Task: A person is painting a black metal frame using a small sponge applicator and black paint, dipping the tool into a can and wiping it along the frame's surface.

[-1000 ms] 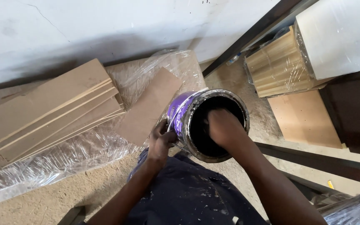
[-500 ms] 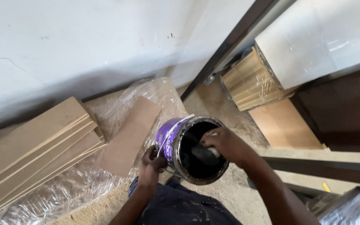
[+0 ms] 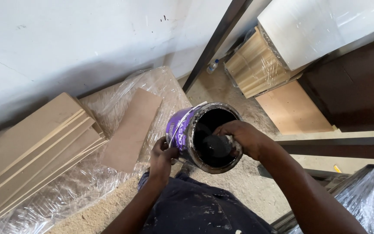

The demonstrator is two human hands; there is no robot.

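Left hand [image 3: 163,157]: fingers closed round the side of the purple paint can [image 3: 204,136], held tilted above the lap. Right hand [image 3: 243,138]: fingers closed on a dark-coated pad or brush [image 3: 216,146] inside the can's mouth. Lid off; contents black, low. Loading judged under way. Alongside: stacked boards [image 3: 35,147], plastic sheeting [image 3: 109,99], sawdust-strewn floor [image 3: 221,93].

floor [image 3: 221,93] sawdust-covered | plastic sheet [image 3: 109,173] under stacked boards [image 3: 35,149] | small bottle [image 3: 212,66] by wall
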